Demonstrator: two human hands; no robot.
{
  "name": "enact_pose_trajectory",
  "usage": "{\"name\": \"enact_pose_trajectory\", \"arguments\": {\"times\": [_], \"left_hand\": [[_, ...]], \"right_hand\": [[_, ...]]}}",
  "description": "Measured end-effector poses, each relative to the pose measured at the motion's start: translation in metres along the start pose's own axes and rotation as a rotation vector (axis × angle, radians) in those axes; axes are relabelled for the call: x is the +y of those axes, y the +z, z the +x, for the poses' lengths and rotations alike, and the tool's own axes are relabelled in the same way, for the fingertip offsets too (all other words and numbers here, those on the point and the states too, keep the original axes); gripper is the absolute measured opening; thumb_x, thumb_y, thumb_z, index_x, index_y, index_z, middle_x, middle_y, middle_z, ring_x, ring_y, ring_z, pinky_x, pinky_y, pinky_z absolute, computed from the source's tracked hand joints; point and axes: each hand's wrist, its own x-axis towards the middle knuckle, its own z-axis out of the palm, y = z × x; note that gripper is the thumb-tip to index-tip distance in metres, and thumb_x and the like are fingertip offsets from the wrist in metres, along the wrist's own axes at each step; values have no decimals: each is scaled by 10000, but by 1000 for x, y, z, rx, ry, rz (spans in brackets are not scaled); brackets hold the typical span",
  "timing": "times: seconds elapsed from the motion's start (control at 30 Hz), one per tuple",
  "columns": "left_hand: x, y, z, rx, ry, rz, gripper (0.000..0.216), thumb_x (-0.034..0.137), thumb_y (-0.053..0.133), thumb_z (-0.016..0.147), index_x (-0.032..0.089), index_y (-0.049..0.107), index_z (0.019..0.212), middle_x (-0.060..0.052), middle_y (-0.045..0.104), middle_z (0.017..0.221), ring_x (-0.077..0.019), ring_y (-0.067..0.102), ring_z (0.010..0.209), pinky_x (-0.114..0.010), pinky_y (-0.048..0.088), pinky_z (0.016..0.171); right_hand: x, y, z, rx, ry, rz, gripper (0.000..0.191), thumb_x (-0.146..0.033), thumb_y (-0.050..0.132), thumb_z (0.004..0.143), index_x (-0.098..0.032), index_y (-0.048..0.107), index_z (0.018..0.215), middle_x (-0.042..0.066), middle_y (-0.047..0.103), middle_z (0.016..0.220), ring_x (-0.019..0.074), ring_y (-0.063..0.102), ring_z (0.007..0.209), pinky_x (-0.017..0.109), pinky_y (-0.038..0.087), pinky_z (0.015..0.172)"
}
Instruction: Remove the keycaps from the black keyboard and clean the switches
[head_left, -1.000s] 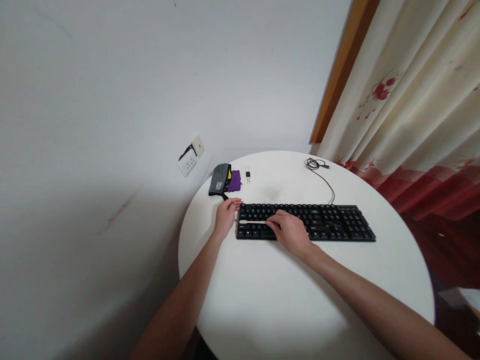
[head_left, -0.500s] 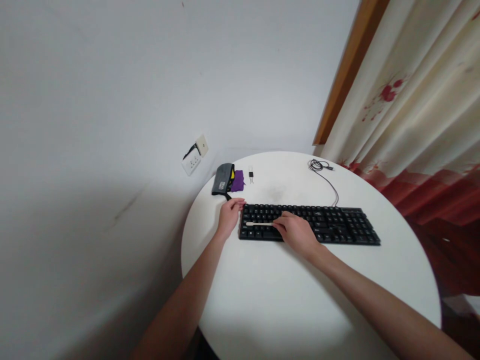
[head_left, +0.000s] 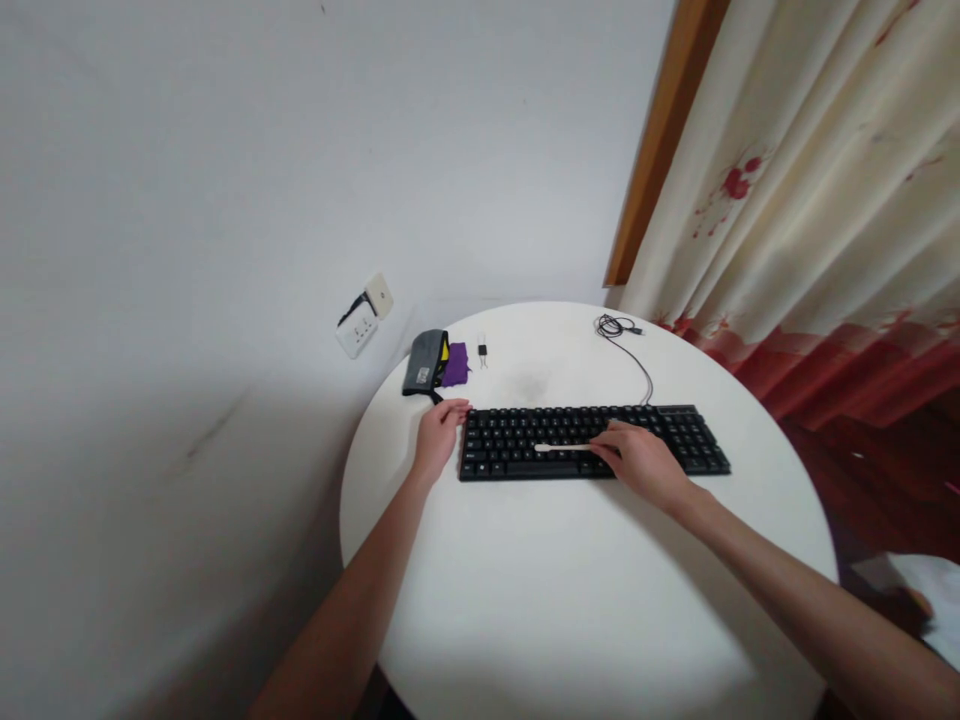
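A black keyboard [head_left: 517,440] lies across a round white table [head_left: 570,600]. My left hand [head_left: 437,437] grips the keyboard's left end, fingers curled over its edge. My right hand [head_left: 637,458] rests over the middle-right keys, fingers closed on a thin pale stick [head_left: 562,447] that lies flat along a row of keys and points left.
The keyboard's black cable [head_left: 628,346] coils at the table's far side. A grey pouch [head_left: 423,364], a purple cloth [head_left: 454,364] and a small black clip [head_left: 482,350] sit at the far left edge. A wall socket [head_left: 363,314] is on the white wall; curtains [head_left: 810,200] hang at right.
My right hand has slid the pale stick rightward along the key row, from the keyboard's left part to its middle. My left hand has stayed on the left end.
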Motion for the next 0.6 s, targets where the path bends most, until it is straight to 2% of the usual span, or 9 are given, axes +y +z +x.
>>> {"name": "enact_pose_trajectory", "arguments": {"times": [0.27, 0.6], "left_hand": [[3, 1, 0, 2, -29, -22, 250, 260, 556, 750, 123, 700, 902, -109, 742, 913, -223, 698, 881, -403, 530, 896], [0, -2, 2, -2, -8, 16, 268, 272, 569, 742, 135, 711, 922, -102, 740, 928, -222, 697, 879, -403, 530, 897]], "right_hand": [[47, -21, -18, 15, 24, -45, 287, -334, 490, 946, -243, 761, 919, 55, 700, 907, 204, 657, 815, 296, 482, 737], [112, -60, -51, 8, 111, -177, 281, -355, 485, 940, -265, 751, 921, 37, 715, 937, 196, 659, 810, 283, 470, 716]]}}
